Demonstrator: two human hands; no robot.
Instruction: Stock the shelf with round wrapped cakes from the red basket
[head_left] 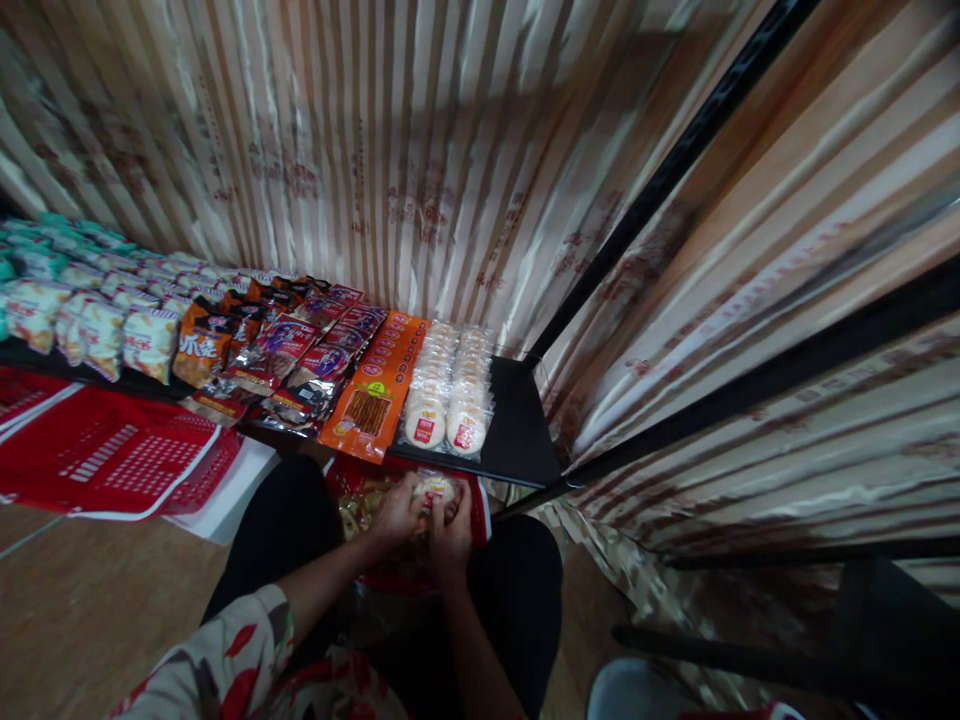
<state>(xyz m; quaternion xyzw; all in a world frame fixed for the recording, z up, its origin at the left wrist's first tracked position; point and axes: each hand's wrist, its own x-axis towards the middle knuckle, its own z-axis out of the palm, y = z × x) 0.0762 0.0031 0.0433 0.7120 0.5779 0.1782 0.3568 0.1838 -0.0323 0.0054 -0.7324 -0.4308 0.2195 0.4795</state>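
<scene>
Both my hands meet low in the middle of the view over a red basket (480, 510) on my lap. My left hand (396, 512) and my right hand (450, 525) are closed together on a clear pack of round white rice crackers (436, 487). More snack packs (356, 510) lie in the basket under my hands. Just above, on the black shelf (517, 430), stand two rows of the same cracker packs (448, 385).
Left of the crackers on the shelf lie orange packs (379, 385), dark red snack bags (300, 345) and pale bags (97, 330). Stacked red baskets (112, 450) sit at the left. Striped beige curtain (420, 150) hangs behind. A black shelf frame (675, 160) runs at the right.
</scene>
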